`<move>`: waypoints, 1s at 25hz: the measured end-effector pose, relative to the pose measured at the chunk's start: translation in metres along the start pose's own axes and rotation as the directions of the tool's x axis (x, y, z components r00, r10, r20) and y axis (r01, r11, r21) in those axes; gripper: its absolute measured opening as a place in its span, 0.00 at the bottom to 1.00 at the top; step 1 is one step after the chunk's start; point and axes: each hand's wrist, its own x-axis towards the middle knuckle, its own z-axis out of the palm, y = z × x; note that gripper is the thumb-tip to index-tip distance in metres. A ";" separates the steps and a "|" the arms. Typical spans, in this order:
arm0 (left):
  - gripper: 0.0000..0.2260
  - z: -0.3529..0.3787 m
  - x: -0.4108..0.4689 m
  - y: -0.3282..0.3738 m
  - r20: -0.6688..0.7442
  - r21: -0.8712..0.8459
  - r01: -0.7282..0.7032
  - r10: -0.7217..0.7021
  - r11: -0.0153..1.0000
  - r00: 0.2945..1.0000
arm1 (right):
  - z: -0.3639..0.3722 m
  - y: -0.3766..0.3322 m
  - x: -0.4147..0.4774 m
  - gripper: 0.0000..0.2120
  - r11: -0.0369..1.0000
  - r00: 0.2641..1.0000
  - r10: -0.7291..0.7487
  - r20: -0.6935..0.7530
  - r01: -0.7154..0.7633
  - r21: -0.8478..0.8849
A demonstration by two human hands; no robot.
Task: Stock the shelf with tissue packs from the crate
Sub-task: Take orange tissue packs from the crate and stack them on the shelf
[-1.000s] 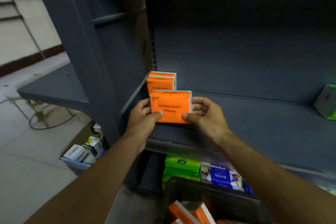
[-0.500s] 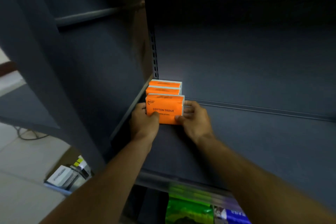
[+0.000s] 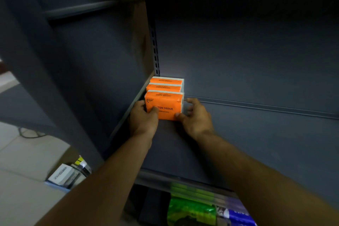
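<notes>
Front tissue pack (image 3: pixel 167 102): orange, "COTTON TISSUE" face toward me, standing on a long edge in the far-left corner of the shelf (image 3: pixel 238 134). It is pressed up against two packs (image 3: pixel 165 83) of the same kind lined up behind it, the farthest one at the back wall. My reading is that the row is built against the side panel (image 3: pixel 91 82) so the panel keeps it square.

Left hand (image 3: pixel 144 120): thumb laid on the front face, fingers curled round the pack's left end, between pack and panel. Right hand (image 3: pixel 197 118): thumb at the lower right corner, fingers bent round the right end, slightly spread. Both clamp the pack by its ends, a sensible hold for a soft pack that could skew or tip. The light is dim, so I cannot tell whether its base is fully down.

On the tier below: green packs (image 3: pixel 190 211). Near left, on the floor: small boxes (image 3: pixel 67 174). The crate is out of view.

Judgement: this pack is almost placed; letting go comes next.
</notes>
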 end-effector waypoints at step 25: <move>0.12 -0.086 -0.262 -0.033 0.439 0.304 -0.237 0.085 0.923 0.894 | -0.126 0.051 -0.284 0.20 0.931 0.998 -0.062 0.008 0.061 -0.361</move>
